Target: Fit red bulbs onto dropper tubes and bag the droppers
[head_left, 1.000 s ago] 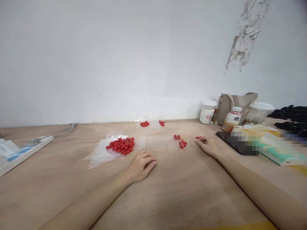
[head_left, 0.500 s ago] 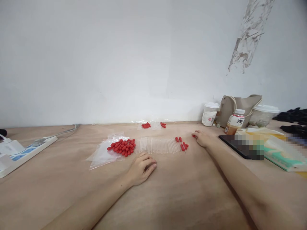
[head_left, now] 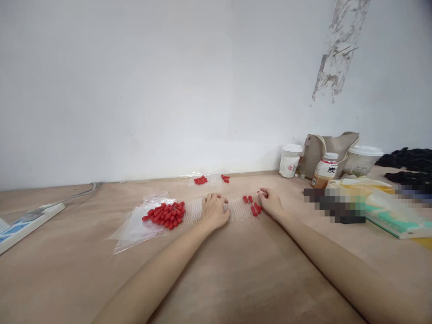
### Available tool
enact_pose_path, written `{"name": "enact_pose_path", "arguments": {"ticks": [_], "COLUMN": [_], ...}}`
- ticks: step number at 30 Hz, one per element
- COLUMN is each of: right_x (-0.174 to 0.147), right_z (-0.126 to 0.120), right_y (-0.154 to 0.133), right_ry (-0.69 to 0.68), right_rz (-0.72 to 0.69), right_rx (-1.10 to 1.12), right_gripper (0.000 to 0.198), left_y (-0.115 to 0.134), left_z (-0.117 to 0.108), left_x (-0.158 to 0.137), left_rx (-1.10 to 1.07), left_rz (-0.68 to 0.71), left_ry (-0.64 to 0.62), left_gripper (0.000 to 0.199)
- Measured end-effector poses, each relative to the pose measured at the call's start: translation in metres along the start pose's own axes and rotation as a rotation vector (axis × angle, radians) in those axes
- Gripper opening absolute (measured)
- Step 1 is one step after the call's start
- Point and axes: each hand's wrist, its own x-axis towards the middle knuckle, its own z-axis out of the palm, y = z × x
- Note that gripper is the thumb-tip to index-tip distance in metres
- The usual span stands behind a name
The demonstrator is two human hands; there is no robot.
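Clear glass dropper tubes [head_left: 193,211] lie side by side in a long row on the table. My left hand [head_left: 215,211] rests over the middle of that row, palm down, its fingers apart and hiding some tubes. My right hand [head_left: 270,201] is closed at the row's right end, with a bit of a red rubber bulb [head_left: 258,192] showing at its fingertips. Just left of it lie several red bulbs [head_left: 255,209], some with tubes fitted. A heap of red rubber bulbs [head_left: 166,215] sits on clear plastic bags [head_left: 128,229] at the row's left end.
By the wall lies another clear bag [head_left: 213,180] with small red bulbs and tubes. A power strip [head_left: 32,227] is on the left. To the right stand a lidded cup [head_left: 290,161], a drink bottle [head_left: 324,171], a grey bag [head_left: 313,155] and a tissue pack [head_left: 394,216].
My left hand has moved forward and right onto the tubes from the table in front of them. My right hand has come left toward the row, the red bulb still at its fingertips.
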Motion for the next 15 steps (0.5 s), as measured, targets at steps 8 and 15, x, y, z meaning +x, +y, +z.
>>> {"name": "enact_pose_path", "arguments": {"ticks": [8, 15], "right_x": [-0.012, -0.012], "right_z": [0.011, 0.014], "right_y": [-0.001, 0.003], "right_ry": [-0.062, -0.059], "right_rz": [-0.039, -0.033], "right_rx": [0.168, 0.188], "right_gripper": [0.032, 0.030], "left_y": [-0.002, -0.003], "left_z": [0.020, 0.020], "left_x": [0.040, 0.051], "left_rx": [0.030, 0.043], "left_rz": [-0.032, 0.047], "left_ry": [-0.200, -0.281], "left_gripper": [0.063, 0.070]}}
